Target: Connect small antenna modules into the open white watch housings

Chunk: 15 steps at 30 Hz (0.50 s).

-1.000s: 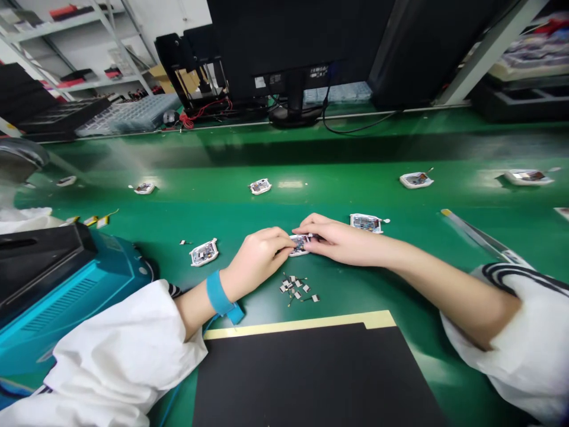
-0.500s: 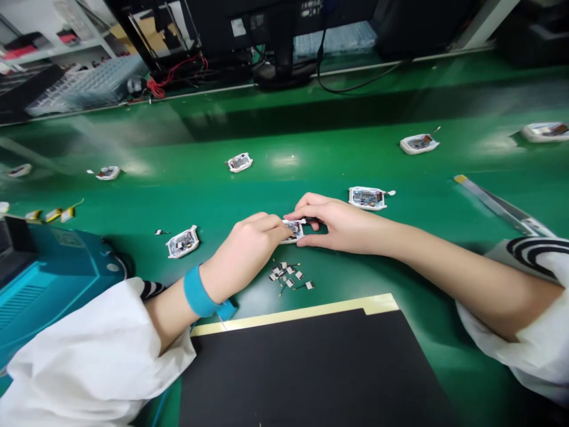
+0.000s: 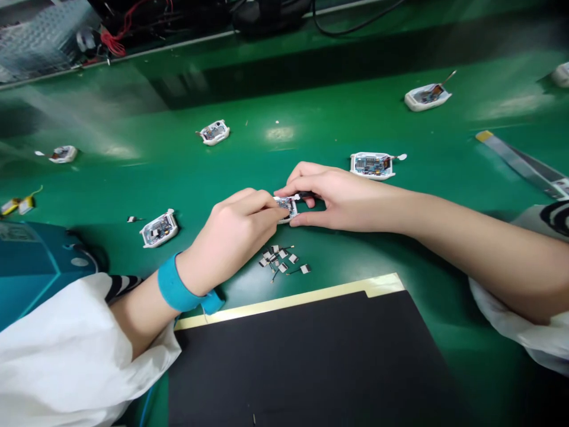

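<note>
A: Largest entry?

B: Green bench top (image 3: 249, 172), one, reaching beneath everything listed.

A: Next in size?

B: Black mat (image 3: 302, 362), one, at the near edge, with a yellow strip (image 3: 284, 302) along its far side. Then a teal machine (image 3: 31, 261), at left, partly in view.

A: Then?

B: A long grey tool (image 3: 520, 163), yellow-tipped, lying at right, well apart from the hands.

A: The hands?

B: Left hand (image 3: 235, 225), teal wristband (image 3: 175, 284) on its wrist: fingers drawn together, tips on a circuit unit. Whether they pinched anything there, I could not tell. Right hand (image 3: 342, 198): thumb on the unit's near edge, forefinger at its far edge — holding it by the right end.

A: Location of that white-rimmed circuit unit (image 3: 287, 209)?

B: Between both hands, beyond the mat. Similar open units (image 3: 372, 166) were spread about the bench, one just beyond the right hand.

A: Smallest stock?

B: Yellow pieces (image 3: 26, 204), at far left; a loose pile of small wired parts (image 3: 282, 255), between the held unit and the mat; one single part (image 3: 132, 219) — beside the leftmost near unit.
</note>
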Motion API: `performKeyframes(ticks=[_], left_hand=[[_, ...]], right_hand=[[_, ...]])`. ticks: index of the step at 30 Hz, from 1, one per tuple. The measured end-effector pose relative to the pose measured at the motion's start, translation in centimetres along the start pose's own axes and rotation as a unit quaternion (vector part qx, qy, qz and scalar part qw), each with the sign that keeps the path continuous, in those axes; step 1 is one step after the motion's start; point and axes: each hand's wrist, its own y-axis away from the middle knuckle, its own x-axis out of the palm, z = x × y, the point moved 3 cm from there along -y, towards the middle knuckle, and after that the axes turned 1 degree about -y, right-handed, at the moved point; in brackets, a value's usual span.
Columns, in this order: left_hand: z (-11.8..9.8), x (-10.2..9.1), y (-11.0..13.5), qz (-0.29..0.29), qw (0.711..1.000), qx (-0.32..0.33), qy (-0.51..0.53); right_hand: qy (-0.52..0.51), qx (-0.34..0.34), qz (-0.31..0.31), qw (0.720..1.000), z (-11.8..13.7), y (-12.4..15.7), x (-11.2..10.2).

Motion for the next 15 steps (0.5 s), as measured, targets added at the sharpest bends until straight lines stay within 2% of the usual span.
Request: performKeyframes(ticks=[9, 15], left_hand=[[-0.03, 0.13, 0.09, -0.006, 0.999, -0.033, -0.001], [-0.2, -0.26, -0.21, 0.031, 0.999, -0.041, -0.016]], right_hand=[[0.007, 0.007, 0.013, 1.0, 0.01, 0.06, 0.03], [0.004, 0.014, 0.034, 0.999, 0.03, 0.12, -0.03]])
